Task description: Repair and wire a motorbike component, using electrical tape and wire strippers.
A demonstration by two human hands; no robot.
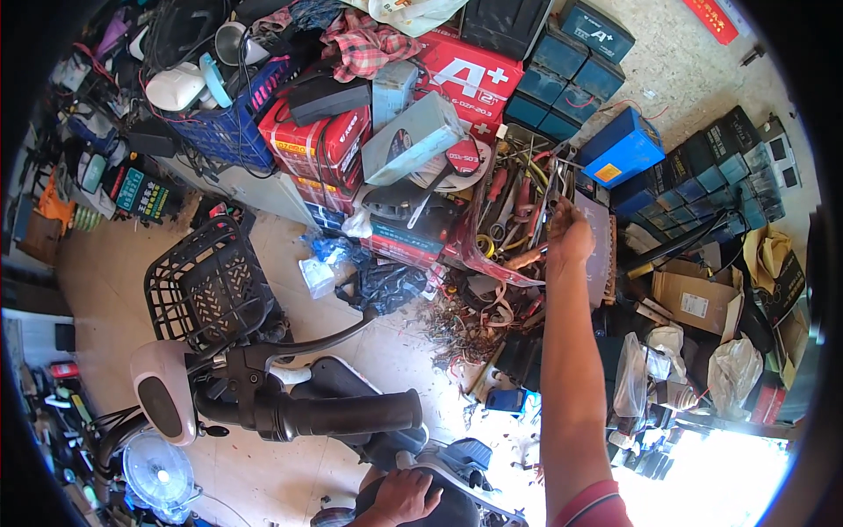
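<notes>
My right arm reaches out to a red-sided box (502,268) crammed with loose hand tools. My right hand (572,232) is at the box's right side, its fingers curled among metal tools; what they grip, if anything, is hidden. Red-handled tools (497,184) lie left of that hand, and a copper-coloured rod (525,258) lies just below it. Low in the view my left hand (407,497) lies spread and flat on a black seat (448,504), holding nothing. An electric scooter's handlebar grip (351,413) and black front basket (211,285) stand to the left of it.
Red battery cartons (320,145) and a grey metal case (413,139) are stacked behind. A blue battery (622,147) and rows of dark batteries (694,176) stand at the right. An open cardboard box (696,299) sits below them. A fan (158,470) stands at lower left.
</notes>
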